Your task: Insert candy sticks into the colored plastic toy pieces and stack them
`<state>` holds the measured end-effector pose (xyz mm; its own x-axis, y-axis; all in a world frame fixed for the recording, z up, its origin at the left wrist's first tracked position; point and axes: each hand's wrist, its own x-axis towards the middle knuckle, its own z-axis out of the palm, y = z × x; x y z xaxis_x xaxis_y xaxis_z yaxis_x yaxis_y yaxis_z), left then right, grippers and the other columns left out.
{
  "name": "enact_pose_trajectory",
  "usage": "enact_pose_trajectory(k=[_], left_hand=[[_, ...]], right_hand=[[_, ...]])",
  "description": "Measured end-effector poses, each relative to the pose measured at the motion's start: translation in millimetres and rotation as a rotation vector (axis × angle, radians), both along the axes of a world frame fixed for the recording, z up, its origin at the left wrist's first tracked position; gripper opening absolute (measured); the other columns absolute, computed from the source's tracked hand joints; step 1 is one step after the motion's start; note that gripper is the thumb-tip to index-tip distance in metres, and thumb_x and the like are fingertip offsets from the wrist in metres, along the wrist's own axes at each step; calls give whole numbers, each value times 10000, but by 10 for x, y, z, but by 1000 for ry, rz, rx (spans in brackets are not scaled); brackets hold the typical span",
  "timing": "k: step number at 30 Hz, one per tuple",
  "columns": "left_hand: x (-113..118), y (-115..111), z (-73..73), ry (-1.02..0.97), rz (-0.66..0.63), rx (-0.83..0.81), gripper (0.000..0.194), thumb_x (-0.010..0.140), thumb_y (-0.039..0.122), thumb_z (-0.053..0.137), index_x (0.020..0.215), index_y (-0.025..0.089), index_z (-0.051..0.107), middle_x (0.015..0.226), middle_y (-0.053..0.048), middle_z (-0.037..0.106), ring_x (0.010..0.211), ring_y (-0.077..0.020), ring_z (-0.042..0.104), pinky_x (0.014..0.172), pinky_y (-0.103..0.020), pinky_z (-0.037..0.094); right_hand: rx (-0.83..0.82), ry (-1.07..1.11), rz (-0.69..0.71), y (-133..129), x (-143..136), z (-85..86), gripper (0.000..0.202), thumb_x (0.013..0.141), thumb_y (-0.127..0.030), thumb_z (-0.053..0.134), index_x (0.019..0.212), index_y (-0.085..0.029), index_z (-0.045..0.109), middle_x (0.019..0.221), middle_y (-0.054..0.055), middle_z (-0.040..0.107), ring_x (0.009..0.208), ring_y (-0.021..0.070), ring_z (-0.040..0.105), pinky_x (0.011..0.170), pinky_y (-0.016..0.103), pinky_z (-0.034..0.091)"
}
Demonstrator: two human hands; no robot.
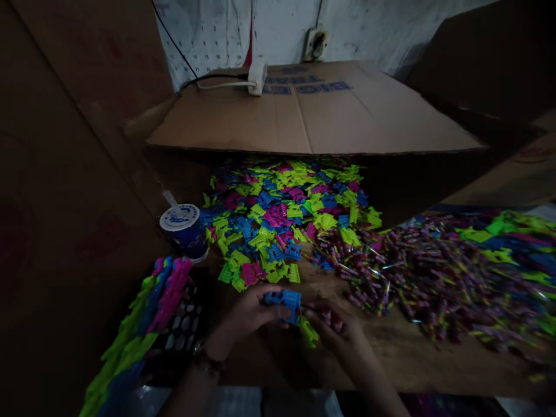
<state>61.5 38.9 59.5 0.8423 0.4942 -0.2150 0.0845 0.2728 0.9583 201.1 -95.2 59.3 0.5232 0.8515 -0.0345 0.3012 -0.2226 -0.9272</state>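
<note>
My left hand (256, 313) is closed on a blue plastic piece (286, 302), held above the wooden table near its front edge. Close to its right side, my right hand (334, 324) has its fingers curled round small red and pink wrapped items (330, 318). A yellow-green plastic piece (308, 333) hangs between the two hands; which hand holds it is hard to tell. Behind the hands lies a heap of blue, pink and yellow-green plastic pieces (278, 214). To the right spreads a pile of small wrapped sticks (425, 278).
A blue cup with a white lid (183, 231) stands at the left. Stacked coloured pieces (130, 336) rest beside a black tray (185, 330). A cardboard flap (330, 124) overhangs the heap and bears a white power strip (258, 78). More coloured pieces (516, 237) lie far right.
</note>
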Motion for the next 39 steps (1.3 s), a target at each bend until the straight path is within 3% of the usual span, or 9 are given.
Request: enact_pose_trajectory(k=[6,9,11,14,18,22,25,33,39], left_hand=[[-40,386,-213,578,437,1023,360,887,313,443,1171,131,567,1164,-173,612,1113,-301,538,950,-461,412],[-7,476,-245,748,363,1295,376,845,345,526,1142,124,588,1271,-184,547,1252,-373,394,999,-543,330],[22,465,-244,764,309,1339,328,794,329,607,1065,147,629,1343,-170,488,1301,-404,311,1013,-582,280],[47,412,-212,643,346,1160,142,753,192,644,894,176,655,1243,-132,577,1207,-349,450,979,-506,347],[52,332,-121,433,445,791,75,772,234,620,820,185,591,827,-58,690,799,-212,652,737,-327,491],[69,182,15,10,521,41,415,647,235,734,1003,189,524,895,-34,688,828,-188,660,700,-274,510],[84,54,114,-144,412,-259,493,632,215,759,1068,188,530,941,-34,679,856,-175,652,752,-289,518],[126,-149,238,-195,365,-401,332,617,161,766,886,160,570,852,-16,665,784,-134,634,684,-228,501],[114,-212,258,-115,345,-223,455,616,181,766,1036,180,589,834,-4,679,749,-117,615,684,-212,477]], right_hand=[[-212,-330,-131,-115,341,-345,421,751,-471,483,927,-156,698,853,140,680,669,256,642,601,358,504],[-193,-533,-298,-167,375,-364,502,739,-467,428,1003,-127,685,996,206,623,757,294,642,633,404,510],[-118,-517,-275,-160,338,-328,480,756,-443,420,1025,-134,671,964,182,630,783,273,645,655,376,519],[-17,-369,-66,-121,246,-249,397,801,-374,427,1057,-175,655,903,122,671,799,229,652,681,317,523],[21,-154,115,-67,83,-115,340,822,-351,506,1084,-190,652,975,106,693,879,229,642,748,309,510],[43,113,38,22,-132,32,326,774,-408,588,1006,-189,655,877,71,702,764,204,635,670,286,507],[77,231,-63,89,-250,104,363,710,-478,641,909,-175,639,734,43,673,640,176,595,587,261,482],[152,211,-189,37,-274,161,305,697,-456,685,801,-168,672,679,29,660,601,155,566,559,240,447],[208,130,-202,5,-295,162,268,716,-415,679,820,-170,653,684,27,653,591,146,572,532,221,455]])
